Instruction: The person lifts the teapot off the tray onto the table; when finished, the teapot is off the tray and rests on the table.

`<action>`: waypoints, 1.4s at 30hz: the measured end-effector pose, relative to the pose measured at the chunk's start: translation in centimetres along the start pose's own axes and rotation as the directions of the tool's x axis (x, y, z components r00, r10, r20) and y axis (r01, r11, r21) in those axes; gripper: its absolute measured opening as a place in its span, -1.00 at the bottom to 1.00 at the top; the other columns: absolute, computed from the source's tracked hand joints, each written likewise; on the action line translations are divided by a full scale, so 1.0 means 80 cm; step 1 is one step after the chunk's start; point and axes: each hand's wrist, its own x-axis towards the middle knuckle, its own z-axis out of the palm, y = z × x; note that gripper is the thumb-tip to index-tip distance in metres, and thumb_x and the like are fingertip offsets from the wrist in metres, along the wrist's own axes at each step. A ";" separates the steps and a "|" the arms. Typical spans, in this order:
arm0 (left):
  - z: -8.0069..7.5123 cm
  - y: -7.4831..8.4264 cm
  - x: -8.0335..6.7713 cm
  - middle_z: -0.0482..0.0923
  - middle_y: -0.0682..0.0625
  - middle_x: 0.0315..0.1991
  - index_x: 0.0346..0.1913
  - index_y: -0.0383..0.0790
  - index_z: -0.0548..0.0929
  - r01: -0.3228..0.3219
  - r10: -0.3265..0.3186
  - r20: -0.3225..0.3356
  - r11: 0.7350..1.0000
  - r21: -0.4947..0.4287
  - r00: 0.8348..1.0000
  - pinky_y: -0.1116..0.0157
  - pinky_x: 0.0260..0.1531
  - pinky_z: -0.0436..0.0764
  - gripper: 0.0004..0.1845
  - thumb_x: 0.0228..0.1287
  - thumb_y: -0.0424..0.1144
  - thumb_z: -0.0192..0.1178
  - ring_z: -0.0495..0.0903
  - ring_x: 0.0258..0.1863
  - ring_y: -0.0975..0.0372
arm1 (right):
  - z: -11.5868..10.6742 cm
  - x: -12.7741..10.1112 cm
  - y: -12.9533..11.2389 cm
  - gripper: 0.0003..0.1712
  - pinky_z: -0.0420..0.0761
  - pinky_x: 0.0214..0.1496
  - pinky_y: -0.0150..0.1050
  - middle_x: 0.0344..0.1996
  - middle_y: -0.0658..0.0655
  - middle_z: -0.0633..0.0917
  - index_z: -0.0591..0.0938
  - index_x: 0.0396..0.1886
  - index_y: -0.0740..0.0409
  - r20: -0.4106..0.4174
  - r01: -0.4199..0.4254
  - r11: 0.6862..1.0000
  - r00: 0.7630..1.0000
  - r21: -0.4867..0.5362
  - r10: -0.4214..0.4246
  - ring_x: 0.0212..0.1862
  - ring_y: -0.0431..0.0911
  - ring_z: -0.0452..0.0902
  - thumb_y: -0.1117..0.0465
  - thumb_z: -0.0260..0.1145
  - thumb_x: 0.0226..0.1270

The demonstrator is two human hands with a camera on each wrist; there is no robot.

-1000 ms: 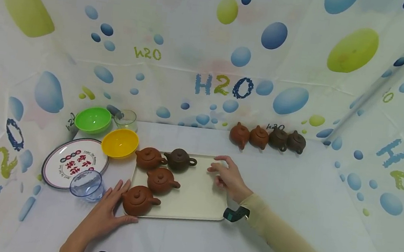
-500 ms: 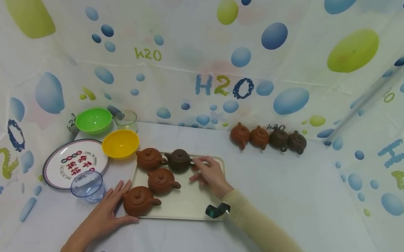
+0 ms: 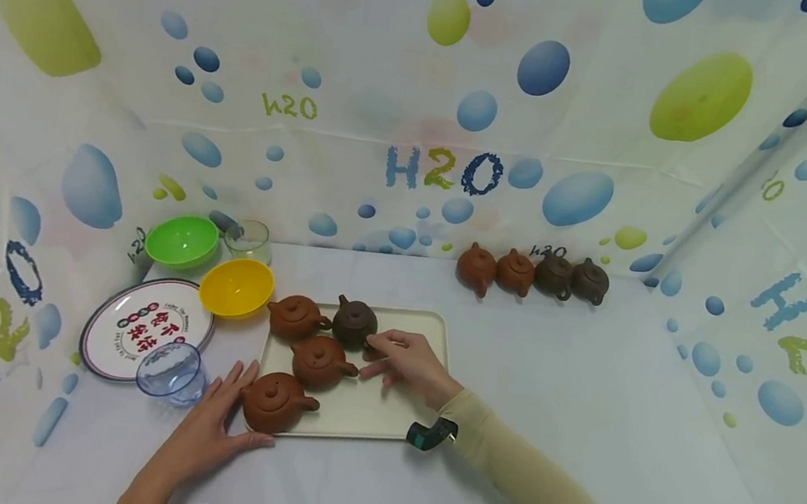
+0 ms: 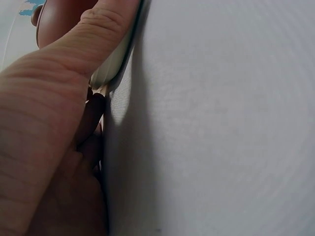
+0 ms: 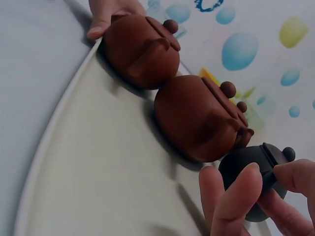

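Observation:
My right hand (image 3: 414, 367) pinches the handle of a small dark brown teapot (image 3: 354, 320) at the back of a cream tray (image 3: 375, 418). In the right wrist view thumb and fingers close on that handle, with the dark teapot (image 5: 242, 160) upright. My left hand (image 3: 213, 418) rests at the tray's front left corner, fingers spread along the side and thumb along the front edge. Beside it sits a reddish-brown teapot (image 3: 276, 404). Another reddish-brown teapot (image 3: 318, 363) stands behind that one, and a third brown teapot (image 3: 293, 317) is at the back left corner.
A row of several small teapots (image 3: 514, 274) stands by the back wall, right of centre. To the left are a yellow bowl (image 3: 236, 289), a green bowl (image 3: 181, 241), a clear glass (image 3: 249, 243), a round printed plate (image 3: 112, 346) and a bluish glass (image 3: 171, 375).
My right hand has moved left from the tray's right side and taken the dark teapot's handle. The teapot has turned, its handle now toward the front right. My left hand has stayed put.

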 end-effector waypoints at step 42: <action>0.002 0.002 0.000 0.07 -0.41 0.70 0.73 -0.16 0.13 0.001 -0.001 -0.001 1.000 0.030 1.000 -0.40 0.66 0.02 0.29 0.04 0.18 0.63 -0.01 0.70 -0.36 | -0.099 -0.108 0.038 -0.52 0.75 -0.05 -0.45 -0.19 0.08 0.88 0.71 0.21 0.43 -0.203 0.035 0.995 0.979 0.091 -0.016 -0.17 -0.24 0.75 0.09 0.35 0.60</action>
